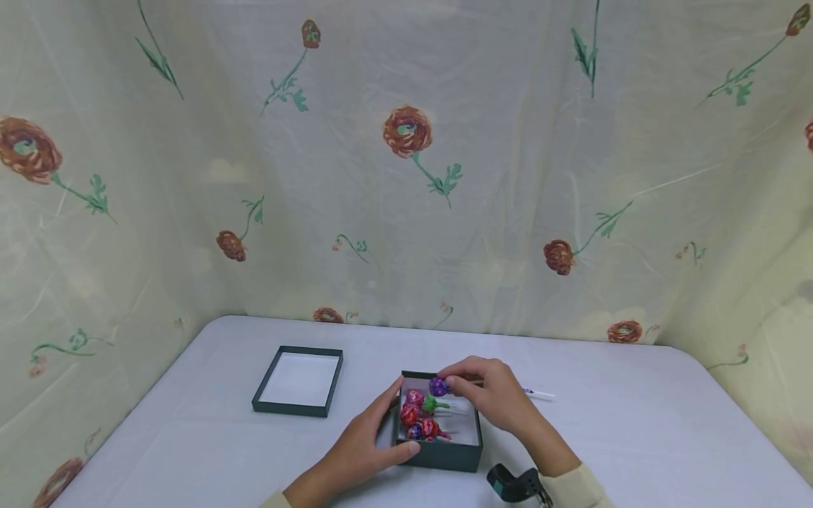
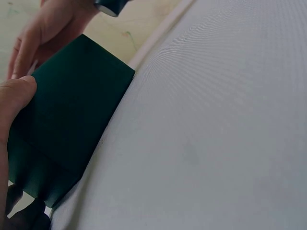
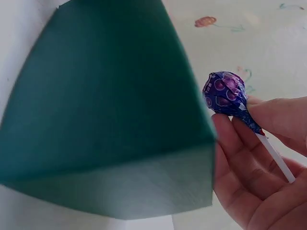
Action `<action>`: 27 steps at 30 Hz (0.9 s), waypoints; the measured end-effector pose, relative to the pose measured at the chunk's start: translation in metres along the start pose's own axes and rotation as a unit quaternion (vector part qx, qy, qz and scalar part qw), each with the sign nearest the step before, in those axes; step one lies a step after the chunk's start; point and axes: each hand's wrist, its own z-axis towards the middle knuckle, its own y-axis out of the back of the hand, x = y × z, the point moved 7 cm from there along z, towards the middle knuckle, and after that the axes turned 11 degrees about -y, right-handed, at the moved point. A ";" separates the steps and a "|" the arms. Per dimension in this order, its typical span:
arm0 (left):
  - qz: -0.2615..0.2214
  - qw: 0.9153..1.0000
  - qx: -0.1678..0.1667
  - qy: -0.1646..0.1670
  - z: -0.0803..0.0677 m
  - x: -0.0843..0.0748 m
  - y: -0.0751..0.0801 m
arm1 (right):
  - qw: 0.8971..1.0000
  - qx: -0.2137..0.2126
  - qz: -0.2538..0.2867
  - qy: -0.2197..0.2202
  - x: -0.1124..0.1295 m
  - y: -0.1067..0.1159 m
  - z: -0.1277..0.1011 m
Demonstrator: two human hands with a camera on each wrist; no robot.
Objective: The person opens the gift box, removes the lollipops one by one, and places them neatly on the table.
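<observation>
My right hand [image 1: 498,396] pinches a purple-wrapped lollipop [image 3: 225,93] just below its head, with the white stick lying along the palm. It is over the far right part of a dark green box [image 1: 444,457]. Inside the box lie several lollipops, among them a green one [image 1: 430,404] and a red one [image 1: 409,414], heads to the left and sticks to the right. My left hand [image 1: 365,441] grips the box at its near left corner, thumb on the front wall and fingers along the left wall. The left wrist view shows that thumb [image 2: 21,93] against the green side.
A dark green box lid [image 1: 291,408] with a white inside lies to the left on the white table [image 1: 190,437]. A thin white stick [image 1: 540,394] shows past the right hand. A black strap device [image 1: 516,485] sits at the right wrist. Flowered cloth [image 1: 508,176] hangs behind.
</observation>
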 end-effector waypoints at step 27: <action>0.011 1.000 -0.001 -0.013 0.000 0.002 -0.001 | 0.981 -0.124 0.020 -0.148 -0.074 0.074 0.001</action>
